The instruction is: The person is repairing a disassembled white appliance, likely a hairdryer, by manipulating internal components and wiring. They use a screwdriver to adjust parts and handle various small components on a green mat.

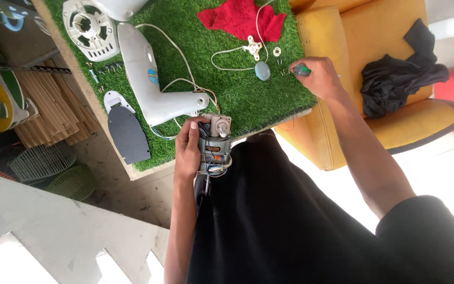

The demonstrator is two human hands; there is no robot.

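Person's right arm is reaching out long across the body, right hand [317, 75] clenching around a green-handled screwdriver [301, 69] at the edge of the green turf mat [248, 100], next to tiny loose screws [281, 67]. Left arm is bending up from below, left hand [187, 150] wrapping around a fan motor [215, 144], thumb on top, holding it at the mat's near edge over the lap. Motor is showing a metal body, copper windings, a white gear housing on top and a shaft sticking out below; wires are running from it into the white fan housing [151, 79] lying just beyond. Yellow armchair [374, 42] is sitting to the right with a black cloth [400, 71] on it. Red cloth [241, 20] is lying at the mat's far side, white grille piece [91, 29] at far left, dark grey base plate [127, 135] overhanging the left edge. White switch part [252, 47] and pale blue knob [262, 70] are lying near the screwdriver hand.
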